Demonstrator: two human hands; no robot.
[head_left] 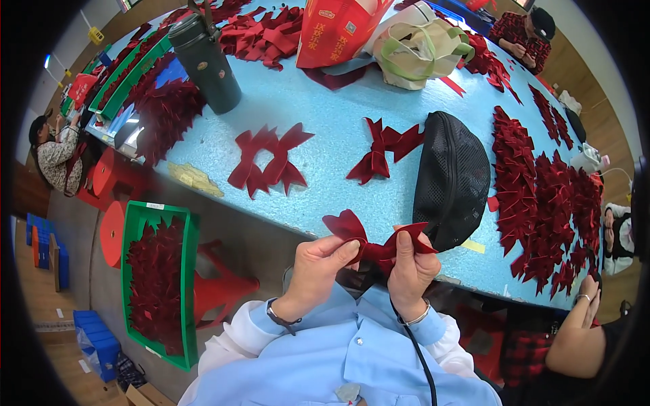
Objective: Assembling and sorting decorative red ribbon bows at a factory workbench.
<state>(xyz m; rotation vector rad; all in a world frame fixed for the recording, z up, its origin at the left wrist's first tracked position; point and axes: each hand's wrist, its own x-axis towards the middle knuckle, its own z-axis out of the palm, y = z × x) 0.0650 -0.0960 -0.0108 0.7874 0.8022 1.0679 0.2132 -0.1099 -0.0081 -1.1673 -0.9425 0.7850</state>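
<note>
Between my two hands, just above the near table edge, is a dark red velvet bow. My left hand pinches its left side between thumb and fingers. On the other side, my right hand grips the right loop, thumb laid over the front. Beyond them on the blue table lie a pair of red bows at the left and another red bow at the middle. A black mesh pouch rests right beside my right hand.
Bow piles cover the table's right side. A dark thermos, a red bag and a cream bag stand farther back. Left of me, a green crate of bows sits on a red stool. Other people sit around the table.
</note>
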